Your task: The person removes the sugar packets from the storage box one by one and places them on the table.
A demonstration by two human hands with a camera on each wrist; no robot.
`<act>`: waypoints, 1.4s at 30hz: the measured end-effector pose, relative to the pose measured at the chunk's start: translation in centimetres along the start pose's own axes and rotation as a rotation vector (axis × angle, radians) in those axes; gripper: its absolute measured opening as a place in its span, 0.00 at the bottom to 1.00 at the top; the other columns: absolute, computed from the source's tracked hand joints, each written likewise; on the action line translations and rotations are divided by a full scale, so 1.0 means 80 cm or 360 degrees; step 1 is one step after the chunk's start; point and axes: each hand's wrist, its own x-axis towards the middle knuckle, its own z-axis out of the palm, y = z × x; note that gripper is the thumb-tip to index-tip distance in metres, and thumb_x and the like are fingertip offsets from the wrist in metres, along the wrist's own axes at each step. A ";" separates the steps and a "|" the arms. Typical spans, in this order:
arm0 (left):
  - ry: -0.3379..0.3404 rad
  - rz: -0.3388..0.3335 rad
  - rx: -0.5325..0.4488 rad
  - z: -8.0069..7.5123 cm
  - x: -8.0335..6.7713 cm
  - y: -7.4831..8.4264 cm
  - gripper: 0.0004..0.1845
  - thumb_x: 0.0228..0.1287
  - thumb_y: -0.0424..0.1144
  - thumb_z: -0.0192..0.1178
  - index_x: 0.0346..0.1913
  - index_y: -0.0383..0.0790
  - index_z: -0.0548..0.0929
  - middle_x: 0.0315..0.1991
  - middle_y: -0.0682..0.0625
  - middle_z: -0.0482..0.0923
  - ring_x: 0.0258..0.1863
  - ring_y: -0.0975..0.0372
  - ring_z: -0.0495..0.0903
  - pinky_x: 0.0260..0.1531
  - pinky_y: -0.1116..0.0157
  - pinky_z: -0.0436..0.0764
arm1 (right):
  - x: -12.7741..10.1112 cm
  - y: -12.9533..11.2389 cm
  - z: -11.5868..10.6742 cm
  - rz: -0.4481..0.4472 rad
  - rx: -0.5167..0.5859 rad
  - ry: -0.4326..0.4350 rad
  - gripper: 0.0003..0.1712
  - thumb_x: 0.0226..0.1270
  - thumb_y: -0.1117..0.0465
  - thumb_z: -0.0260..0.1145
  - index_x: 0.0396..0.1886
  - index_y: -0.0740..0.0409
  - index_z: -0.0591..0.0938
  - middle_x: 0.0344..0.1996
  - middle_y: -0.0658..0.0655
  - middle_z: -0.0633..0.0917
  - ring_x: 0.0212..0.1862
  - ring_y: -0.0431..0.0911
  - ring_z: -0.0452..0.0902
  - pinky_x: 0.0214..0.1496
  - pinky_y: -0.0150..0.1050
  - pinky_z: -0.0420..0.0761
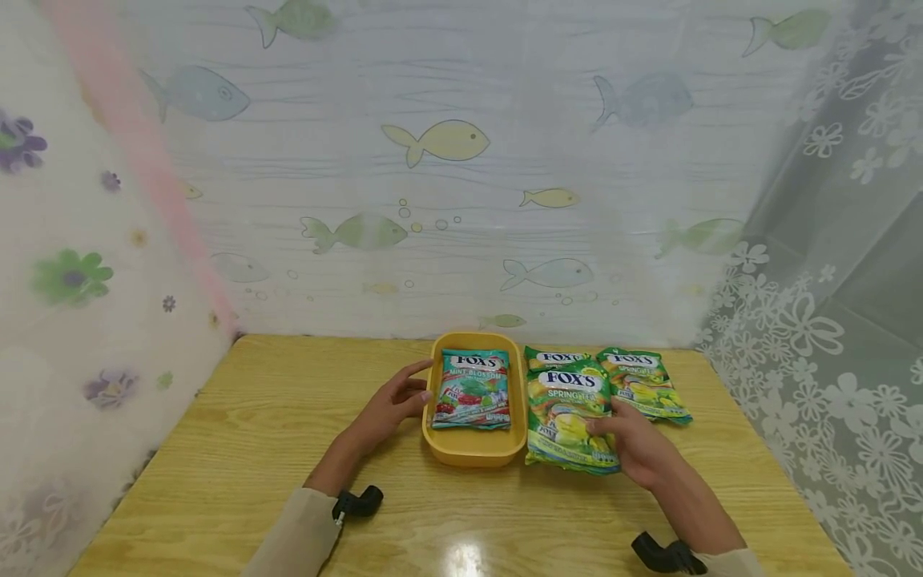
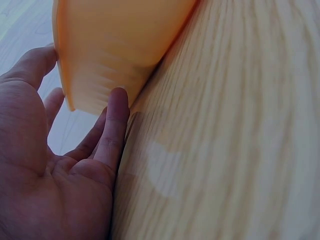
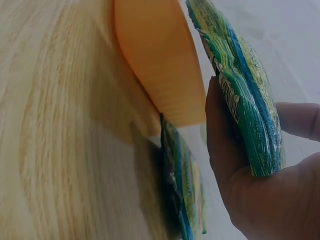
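Note:
A yellow plastic tub (image 1: 472, 458) stands on the table, and a teal Fox's Mint Blossom candy bag (image 1: 472, 389) lies inside it. My left hand (image 1: 387, 409) is at the tub's left side, thumb and fingertips at its rim and wall, fingers loosely spread; the left wrist view shows this hand (image 2: 60, 150) beside the tub wall (image 2: 115, 45). My right hand (image 1: 638, 439) pinches a green Fox's Spring Tea candy bag (image 1: 566, 405) between thumb and fingers, just right of the tub. The right wrist view shows this held bag (image 3: 247, 95) raised off the table.
Two more green Spring Tea bags lie on the table: one (image 1: 558, 358) partly hidden behind the held bag, another (image 1: 642, 385) to its right. The wooden table (image 1: 274, 433) ends at a fish-print curtain (image 1: 360, 280) at the back.

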 end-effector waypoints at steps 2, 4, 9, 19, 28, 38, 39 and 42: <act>0.0004 -0.0008 0.0005 0.000 -0.001 0.001 0.32 0.84 0.46 0.57 0.84 0.58 0.61 0.72 0.36 0.71 0.69 0.45 0.76 0.58 0.55 0.86 | -0.001 0.001 -0.002 -0.0003 0.0005 -0.0009 0.50 0.76 0.69 0.59 0.86 0.65 0.41 0.75 0.58 0.68 0.73 0.43 0.65 0.62 0.32 0.80; 0.0005 -0.0009 0.0003 0.000 -0.001 0.001 0.32 0.84 0.46 0.57 0.84 0.58 0.61 0.72 0.36 0.71 0.69 0.45 0.76 0.58 0.55 0.86 | -0.002 0.002 -0.004 -0.0003 0.0011 -0.0012 0.50 0.76 0.69 0.60 0.86 0.65 0.41 0.68 0.51 0.74 0.64 0.37 0.75 0.61 0.33 0.82; 0.0004 -0.0010 0.0000 -0.001 -0.001 0.000 0.32 0.85 0.45 0.56 0.85 0.57 0.60 0.72 0.36 0.71 0.70 0.45 0.76 0.58 0.55 0.86 | -0.005 0.006 -0.009 0.0006 0.0016 -0.0030 0.50 0.75 0.70 0.61 0.85 0.66 0.40 0.63 0.49 0.76 0.57 0.36 0.81 0.59 0.35 0.84; 0.0019 -0.0023 0.0016 -0.001 -0.002 -0.001 0.32 0.84 0.45 0.57 0.84 0.60 0.62 0.71 0.37 0.72 0.69 0.46 0.76 0.60 0.54 0.85 | -0.011 0.018 -0.016 0.0038 -0.0053 -0.0017 0.51 0.73 0.71 0.61 0.85 0.69 0.42 0.63 0.48 0.78 0.57 0.35 0.79 0.59 0.33 0.83; 0.0026 -0.0039 0.0020 0.001 -0.001 -0.001 0.32 0.84 0.47 0.57 0.84 0.59 0.61 0.72 0.37 0.71 0.69 0.46 0.76 0.60 0.54 0.85 | -0.012 0.027 -0.024 0.0114 -0.0024 -0.0132 0.51 0.74 0.70 0.61 0.84 0.71 0.40 0.59 0.49 0.82 0.57 0.40 0.83 0.60 0.40 0.85; 0.0019 -0.0027 0.0019 0.001 0.000 -0.001 0.32 0.84 0.47 0.58 0.84 0.59 0.61 0.72 0.37 0.72 0.69 0.46 0.76 0.61 0.54 0.85 | -0.018 0.035 -0.029 0.0138 0.0031 -0.0223 0.52 0.77 0.70 0.59 0.85 0.68 0.35 0.58 0.50 0.84 0.58 0.44 0.85 0.61 0.44 0.86; 0.0020 -0.0028 0.0022 0.001 0.000 -0.001 0.32 0.84 0.47 0.57 0.84 0.60 0.61 0.72 0.37 0.72 0.69 0.46 0.76 0.61 0.54 0.84 | -0.018 0.035 -0.029 0.0140 0.0038 -0.0235 0.52 0.77 0.70 0.59 0.85 0.67 0.34 0.58 0.50 0.84 0.57 0.44 0.85 0.61 0.45 0.86; 0.0020 -0.0030 0.0022 0.001 0.000 -0.001 0.32 0.84 0.47 0.57 0.84 0.60 0.61 0.72 0.37 0.71 0.70 0.46 0.76 0.61 0.54 0.85 | -0.020 0.037 -0.029 0.0148 0.0060 -0.0268 0.53 0.78 0.70 0.59 0.85 0.67 0.32 0.59 0.50 0.84 0.58 0.45 0.85 0.62 0.46 0.86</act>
